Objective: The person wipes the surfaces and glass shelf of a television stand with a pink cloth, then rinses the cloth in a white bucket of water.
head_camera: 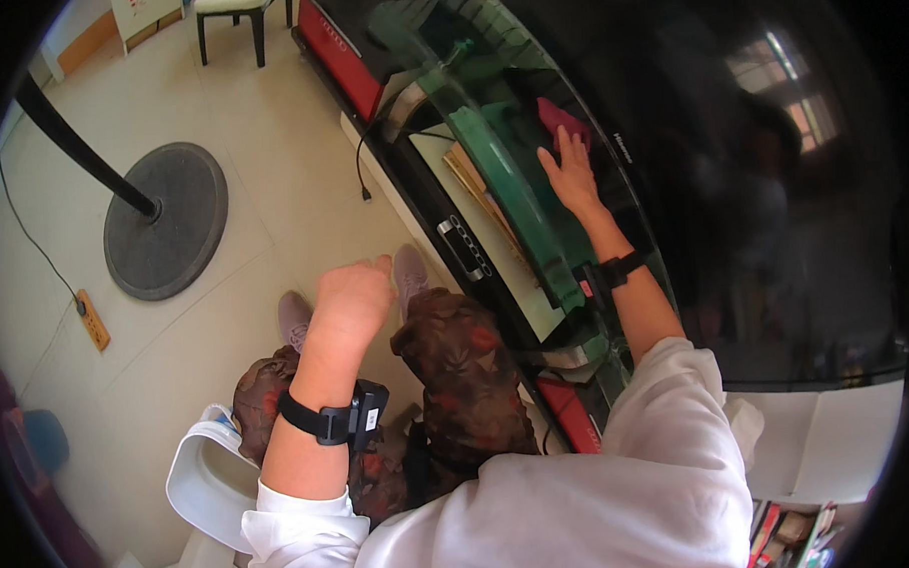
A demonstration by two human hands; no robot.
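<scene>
My right hand [574, 175] reaches forward over the glass top [514, 162] of a TV stand, below a large dark television screen [723, 222]. Its fingers hold a magenta cloth [558, 119] down against the glass, and part of the cloth sticks out past the fingertips. My left hand [354, 302] hangs in the air above the floor, curled into a loose fist. Nothing shows in it, though its palm is turned out of view. Each wrist bears a black strap with a small device.
Red drawer fronts [338, 55] and a shelf with flat items [482, 200] lie under the glass. A dangling cable [364, 174] hangs at the stand's front. A round black base [167, 219], a power strip [94, 320], a white bin [206, 473] and a stool [238, 2] are on the floor.
</scene>
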